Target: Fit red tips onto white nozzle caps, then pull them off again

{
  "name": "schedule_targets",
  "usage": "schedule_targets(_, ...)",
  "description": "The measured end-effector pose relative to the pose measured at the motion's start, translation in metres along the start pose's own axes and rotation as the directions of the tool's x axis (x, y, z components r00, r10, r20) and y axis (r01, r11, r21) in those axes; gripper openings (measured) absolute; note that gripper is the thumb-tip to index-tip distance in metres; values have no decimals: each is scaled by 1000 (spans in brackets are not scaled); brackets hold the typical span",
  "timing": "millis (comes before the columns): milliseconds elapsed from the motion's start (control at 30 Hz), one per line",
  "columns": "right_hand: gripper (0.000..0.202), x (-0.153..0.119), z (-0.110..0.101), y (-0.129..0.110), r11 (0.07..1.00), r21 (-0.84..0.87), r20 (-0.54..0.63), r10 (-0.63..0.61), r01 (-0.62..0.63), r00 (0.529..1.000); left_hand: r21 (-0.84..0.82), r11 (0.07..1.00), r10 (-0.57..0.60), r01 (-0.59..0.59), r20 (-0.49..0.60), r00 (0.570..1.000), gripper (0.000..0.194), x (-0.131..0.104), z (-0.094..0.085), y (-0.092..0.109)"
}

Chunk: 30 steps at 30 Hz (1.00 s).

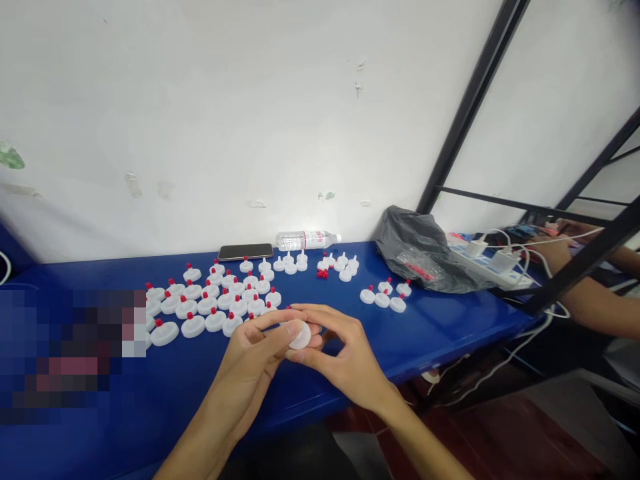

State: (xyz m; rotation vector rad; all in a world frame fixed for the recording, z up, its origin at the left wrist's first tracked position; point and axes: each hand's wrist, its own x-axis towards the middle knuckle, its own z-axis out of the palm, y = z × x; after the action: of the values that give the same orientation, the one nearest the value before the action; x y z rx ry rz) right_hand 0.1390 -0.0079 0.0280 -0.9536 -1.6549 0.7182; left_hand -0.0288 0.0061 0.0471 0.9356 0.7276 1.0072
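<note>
My left hand pinches a white plastic nozzle cap between thumb and fingers, its round underside facing me. My right hand closes round the same cap from the right, thumb at its lower edge and fingers behind it. The cap's spout side is hidden by my fingers. To the left on the blue table stand many white nozzle caps with red tips. Beyond my hands are several white caps without red tips, near a small heap of red tips.
A phone and a clear water bottle lie by the wall. More red-tipped caps stand at right, near a black plastic bag. Beyond are a power strip, a black metal frame and another person's arm.
</note>
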Motion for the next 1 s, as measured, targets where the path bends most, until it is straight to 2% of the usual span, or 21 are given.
schedule_targets(200,46,-1,3,3,999,-33,-25,27,-27,999,39,999,5,-3,-59,998,49,-2,3,1)
schedule_targets(267,39,-2,3,3,995,-95,-37,-27,24,999,63,998,17,-12,-76,997,56,-2,3,0)
schedule_targets(367,16,-1,-2,2,966,-227,-21,-135,127,991,83,997,12,-8,-56,998,62,0,3,-2)
schedule_targets(433,13,1,-7,-1,947,-280,-12,-171,161,985,78,997,1,3,-42,999,62,0,4,-3)
schedule_targets(567,7,1,-14,-9,932,-321,-5,-182,171,983,98,995,0,2,-26,1000,62,-3,10,-3)
schedule_targets(667,5,1,-21,-14,928,-338,-13,-171,157,985,126,992,-10,18,-60,998,62,-5,11,-2)
schedule_targets(800,7,9,-50,-12,902,-422,-79,-133,87,988,169,986,18,0,-106,994,58,-2,7,0)
schedule_targets(900,18,28,-91,0,859,-512,-147,-70,-15,987,163,987,18,-5,-78,997,55,1,0,4)
schedule_targets(1000,25,57,-136,19,818,-568,-130,23,-94,991,91,995,-36,39,-43,998,49,4,-6,7)
